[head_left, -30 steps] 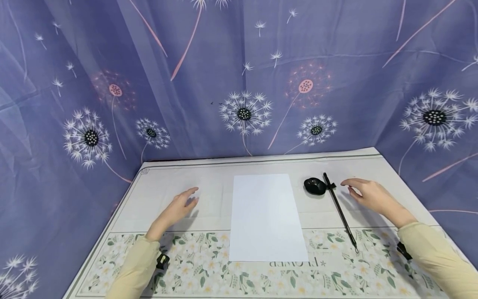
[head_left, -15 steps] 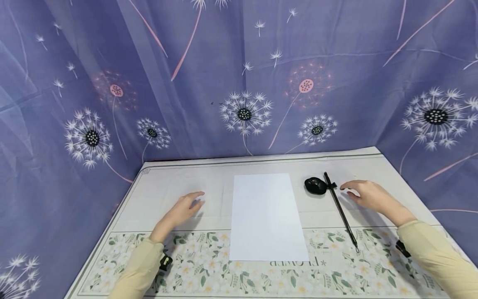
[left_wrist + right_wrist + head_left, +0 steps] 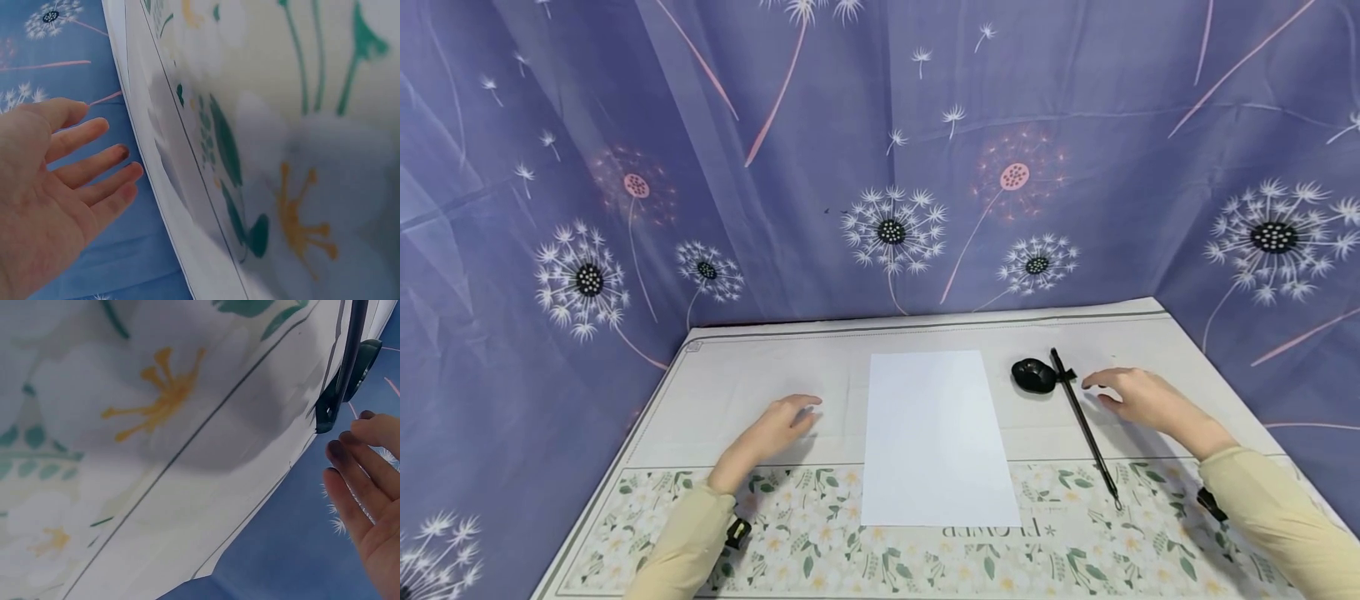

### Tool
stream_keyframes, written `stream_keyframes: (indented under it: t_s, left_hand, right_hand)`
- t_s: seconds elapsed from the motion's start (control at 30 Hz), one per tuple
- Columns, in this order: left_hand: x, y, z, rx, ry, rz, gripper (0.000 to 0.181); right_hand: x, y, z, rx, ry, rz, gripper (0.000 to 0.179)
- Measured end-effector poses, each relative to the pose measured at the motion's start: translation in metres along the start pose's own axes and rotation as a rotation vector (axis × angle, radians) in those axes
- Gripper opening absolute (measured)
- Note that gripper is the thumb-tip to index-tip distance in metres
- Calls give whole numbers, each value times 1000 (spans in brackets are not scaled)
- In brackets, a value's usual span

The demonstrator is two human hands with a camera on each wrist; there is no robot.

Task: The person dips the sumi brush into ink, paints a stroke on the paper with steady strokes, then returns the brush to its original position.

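Observation:
A blank white sheet of paper [image 3: 938, 437] lies upright in the middle of the table. To its right sit a small black scalloped dish [image 3: 1033, 376] and a long black brush [image 3: 1087, 433], propped near its far end on a small black rest [image 3: 1066, 376]. The brush's near end carries a hanging loop. My left hand [image 3: 775, 429] hovers left of the paper, fingers relaxed and holding nothing, as the left wrist view also shows. Just right of the brush rest hovers my right hand [image 3: 1142, 398], loosely bent and apart from the brush. Dark smudges mark some fingertips [image 3: 338, 452].
A white tablecloth [image 3: 760, 362] with a flowered band along the near side covers the table. Purple dandelion-print curtains [image 3: 790, 225] stand behind the table and at both sides. Each wrist wears a small black camera, the left one [image 3: 738, 533] partly under the sleeve.
My left hand has moved a little to the right and nearer to me, closer to the paper. The right hand has dipped slightly. Paper, dish and brush stay put.

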State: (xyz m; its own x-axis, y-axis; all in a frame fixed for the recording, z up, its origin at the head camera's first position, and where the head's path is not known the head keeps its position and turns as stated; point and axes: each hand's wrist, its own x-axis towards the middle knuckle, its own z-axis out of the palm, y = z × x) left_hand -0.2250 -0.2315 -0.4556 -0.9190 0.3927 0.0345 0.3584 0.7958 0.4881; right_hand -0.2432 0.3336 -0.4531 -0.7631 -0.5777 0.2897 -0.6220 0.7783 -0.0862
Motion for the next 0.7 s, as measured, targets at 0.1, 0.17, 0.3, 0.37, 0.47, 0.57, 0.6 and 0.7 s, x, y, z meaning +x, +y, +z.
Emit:
stream_keyframes:
  t_s: [0.1, 0.17, 0.3, 0.37, 0.47, 0.57, 0.6, 0.7]
  left_hand:
    - [0, 3, 2, 19, -4, 6, 34]
    - [0, 5, 3, 31, -6, 17, 34]
    - [0, 6, 7, 38, -13, 53, 33]
    - [1, 7, 8, 40, -19, 66, 34]
    - [1, 9, 10, 46, -25, 86, 34]
    - [1, 12, 12, 41, -37, 94, 34]
    - [1, 13, 12, 37, -41, 96, 35]
    - [2, 17, 13, 31, -62, 97, 37]
  right_hand:
    - [0, -1, -1, -3, -1, -1, 32]
    - [0, -2, -1, -1, -3, -1, 32]
    - [0, -3, -2, 4, -5, -8, 32]
    - [0, -4, -2, 0, -1, -20, 33]
    - [0, -5, -2, 1, -3, -29, 33]
    - [0, -6, -2, -1, -6, -28, 33]
    - [0, -7, -2, -4, -5, -29, 34]
    - [0, -9, -3, 0, -13, -24, 33]
